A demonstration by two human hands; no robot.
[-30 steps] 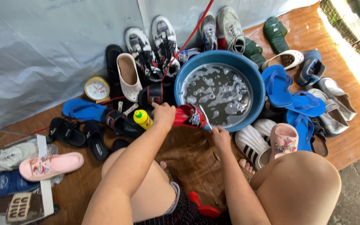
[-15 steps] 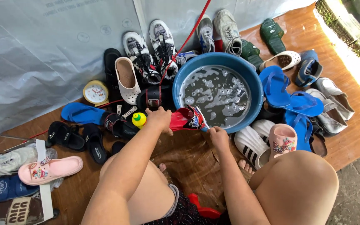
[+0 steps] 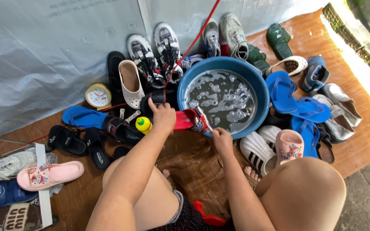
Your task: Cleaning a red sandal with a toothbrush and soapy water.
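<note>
Since the earlier frames the left hand (image 3: 164, 116) has shifted little; it stays closed around the heel end of a red fabric shoe (image 3: 190, 119) at frame centre, with the shoe's toe end now resting at the near rim of the round blue plastic basin (image 3: 262, 92). Right hand (image 3: 222, 140) sits just below the shoe's toe, fingers curled; whether it grips a brush or cloth cannot be told from this view. Basin holds grey, sudsy water with patches of foam. Shoe is over the rim, not submerged; its surface looks wet, so washing appears under way rather than finished, though how clean it is cannot be judged. Many pairs lie around unwashed-looking: blue rubber flip-flops (image 3: 294, 100) right of the basin, white striped slide sandals (image 3: 258, 147) at lower centre-right, black sandals (image 3: 80, 141) at left, grey-and-white sneakers (image 3: 155, 53) at upper centre. A small bottle with a yellow cap (image 3: 143, 125) stands just beside the left wrist, and a small round yellow clock (image 3: 98, 95) lies at left centre against the grey plastic sheet (image 3: 43, 51). Pose: both forearms extend forward from bent knees, left arm nearly straight, wrist turned inward over the shoe; right forearm angled up toward the basin's near edge.
</note>
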